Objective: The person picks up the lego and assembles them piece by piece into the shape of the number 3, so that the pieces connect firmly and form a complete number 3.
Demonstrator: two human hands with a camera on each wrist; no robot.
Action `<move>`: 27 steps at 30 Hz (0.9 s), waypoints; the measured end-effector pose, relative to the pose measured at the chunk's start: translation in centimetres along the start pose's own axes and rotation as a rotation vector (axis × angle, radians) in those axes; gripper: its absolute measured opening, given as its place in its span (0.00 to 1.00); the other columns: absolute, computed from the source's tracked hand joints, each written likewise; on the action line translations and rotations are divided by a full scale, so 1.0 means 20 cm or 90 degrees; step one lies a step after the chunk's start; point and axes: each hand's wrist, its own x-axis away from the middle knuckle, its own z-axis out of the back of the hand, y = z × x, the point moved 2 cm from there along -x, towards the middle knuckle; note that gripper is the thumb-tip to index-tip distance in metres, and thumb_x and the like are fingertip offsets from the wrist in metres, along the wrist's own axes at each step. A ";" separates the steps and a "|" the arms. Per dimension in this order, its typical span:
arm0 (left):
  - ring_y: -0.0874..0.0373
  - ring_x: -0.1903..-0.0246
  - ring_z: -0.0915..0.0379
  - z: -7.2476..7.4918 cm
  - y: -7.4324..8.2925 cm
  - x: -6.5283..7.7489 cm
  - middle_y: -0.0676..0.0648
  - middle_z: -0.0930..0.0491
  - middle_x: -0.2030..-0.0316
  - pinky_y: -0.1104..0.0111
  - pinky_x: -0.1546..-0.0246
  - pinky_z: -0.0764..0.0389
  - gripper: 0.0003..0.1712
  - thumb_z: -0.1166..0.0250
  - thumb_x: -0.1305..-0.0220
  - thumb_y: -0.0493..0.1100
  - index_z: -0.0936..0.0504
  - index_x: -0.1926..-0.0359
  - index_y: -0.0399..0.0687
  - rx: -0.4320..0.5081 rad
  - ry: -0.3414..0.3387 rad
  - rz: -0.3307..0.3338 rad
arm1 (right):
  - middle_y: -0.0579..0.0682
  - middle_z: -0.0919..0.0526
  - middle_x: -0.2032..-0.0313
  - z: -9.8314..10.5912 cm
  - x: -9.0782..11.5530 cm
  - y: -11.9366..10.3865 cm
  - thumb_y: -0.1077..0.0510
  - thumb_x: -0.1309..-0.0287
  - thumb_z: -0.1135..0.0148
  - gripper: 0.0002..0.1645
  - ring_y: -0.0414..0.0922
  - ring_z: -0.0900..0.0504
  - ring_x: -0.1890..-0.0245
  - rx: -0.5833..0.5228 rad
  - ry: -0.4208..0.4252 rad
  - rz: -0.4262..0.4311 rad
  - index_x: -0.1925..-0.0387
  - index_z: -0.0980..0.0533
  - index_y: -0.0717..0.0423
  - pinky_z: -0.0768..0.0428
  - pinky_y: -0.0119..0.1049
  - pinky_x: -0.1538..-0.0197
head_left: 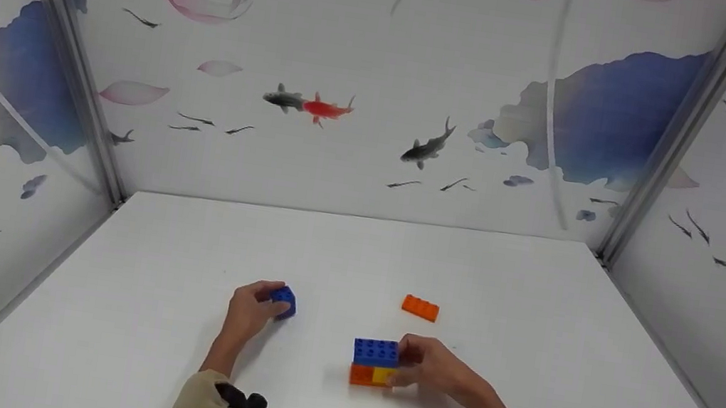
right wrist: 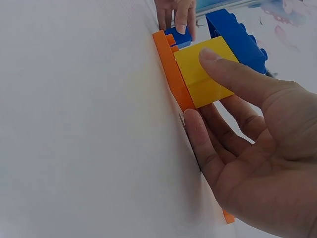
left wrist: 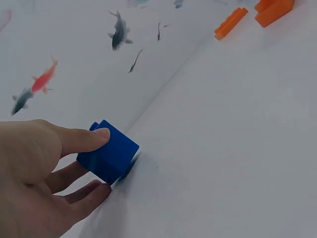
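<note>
Between the thumb and fingers of my left hand is a small blue toy building block, pinched at its sides close over the tabletop. The left wrist view shows the thumb on one face of this blue block. My right hand grips a stack of bricks at its right side. A studded blue brick tops the stack, above an orange part and a yellow block. In the right wrist view, my thumb presses the yellow block, which sits on a flat orange brick.
Behind the stack, a loose flat orange brick lies studs up on the white table. Printed panels with fish and petals wall the table at the back and both sides. Each sleeve carries a black wrist device.
</note>
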 end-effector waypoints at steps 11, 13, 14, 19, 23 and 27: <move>0.41 0.44 0.20 -0.01 0.17 0.02 0.34 0.22 0.42 0.59 0.48 0.15 0.27 0.30 0.38 0.37 0.23 0.38 0.37 0.087 -0.031 -0.027 | 0.49 0.16 0.52 0.01 0.00 0.00 0.59 0.49 0.24 0.18 0.45 0.22 0.52 0.003 0.003 -0.010 0.58 0.24 0.55 0.19 0.41 0.42; 0.42 0.45 0.19 -0.01 0.19 0.03 0.34 0.21 0.42 0.61 0.49 0.14 0.26 0.30 0.38 0.38 0.23 0.39 0.38 0.099 -0.038 -0.031 | 0.49 0.16 0.52 0.00 -0.01 0.00 0.59 0.49 0.24 0.18 0.45 0.21 0.52 0.003 0.004 -0.012 0.59 0.24 0.55 0.19 0.41 0.42; 0.42 0.45 0.18 -0.01 0.19 0.04 0.34 0.21 0.42 0.61 0.50 0.14 0.26 0.30 0.38 0.39 0.23 0.39 0.37 0.103 -0.040 -0.036 | 0.49 0.16 0.52 0.00 -0.01 0.01 0.59 0.49 0.24 0.18 0.45 0.21 0.52 0.003 0.005 -0.014 0.59 0.23 0.55 0.19 0.42 0.42; 0.43 0.47 0.18 -0.01 0.23 0.06 0.33 0.20 0.43 0.60 0.48 0.15 0.27 0.29 0.38 0.42 0.21 0.40 0.37 0.127 -0.044 -0.070 | 0.49 0.16 0.52 0.00 -0.01 0.01 0.59 0.49 0.24 0.18 0.46 0.21 0.51 0.007 0.007 -0.015 0.59 0.23 0.55 0.20 0.43 0.41; 0.44 0.45 0.19 -0.01 0.26 0.08 0.34 0.20 0.43 0.59 0.45 0.16 0.26 0.29 0.38 0.42 0.20 0.40 0.38 0.132 -0.046 -0.092 | 0.49 0.16 0.51 0.00 -0.01 0.01 0.59 0.49 0.24 0.18 0.46 0.22 0.51 0.011 0.006 -0.012 0.59 0.24 0.55 0.20 0.44 0.40; 0.44 0.46 0.19 -0.02 0.31 0.10 0.34 0.19 0.44 0.58 0.45 0.16 0.25 0.30 0.37 0.43 0.19 0.40 0.40 0.123 -0.048 -0.110 | 0.49 0.16 0.52 0.00 -0.01 0.00 0.59 0.48 0.24 0.18 0.46 0.22 0.51 0.007 0.003 -0.007 0.59 0.24 0.55 0.20 0.43 0.41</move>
